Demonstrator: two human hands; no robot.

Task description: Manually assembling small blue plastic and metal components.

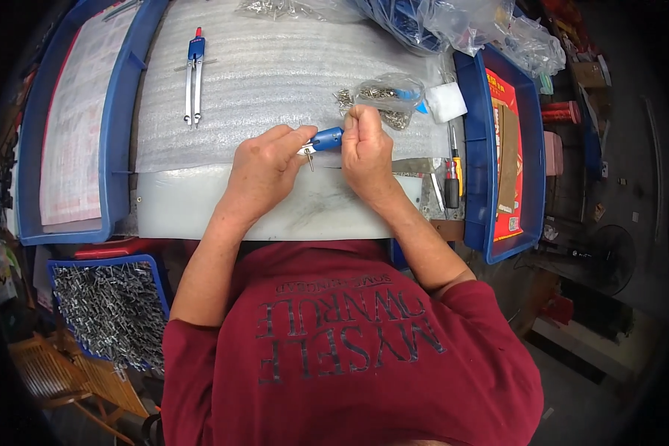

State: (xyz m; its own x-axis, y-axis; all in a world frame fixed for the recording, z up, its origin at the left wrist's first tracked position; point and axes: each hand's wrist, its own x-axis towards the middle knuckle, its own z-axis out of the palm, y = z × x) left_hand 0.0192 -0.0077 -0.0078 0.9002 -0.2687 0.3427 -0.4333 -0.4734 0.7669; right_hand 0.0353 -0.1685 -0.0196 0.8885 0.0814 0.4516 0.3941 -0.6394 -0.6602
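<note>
Over the near edge of the foam-covered table, my left hand [267, 167] is closed around the legs of a drawing compass. The compass's blue head [327, 139] points right, and a thin metal rod sticks out across it near my left fingertips. My right hand [367, 152] is closed with its fingers pinched at the far end of that blue head; the tip inside them is hidden. Farther left on the foam sheet lies another drawing compass [194, 78], with a blue head, red tip and silver legs.
Small metal parts [383, 97] sit in a clear bag beside a white block [446, 102]. Screwdrivers [452, 178] lie at right. Blue trays [115, 149] flank the table, the right tray [479, 149] holding red card. A lower-left bin holds many metal pieces [111, 308].
</note>
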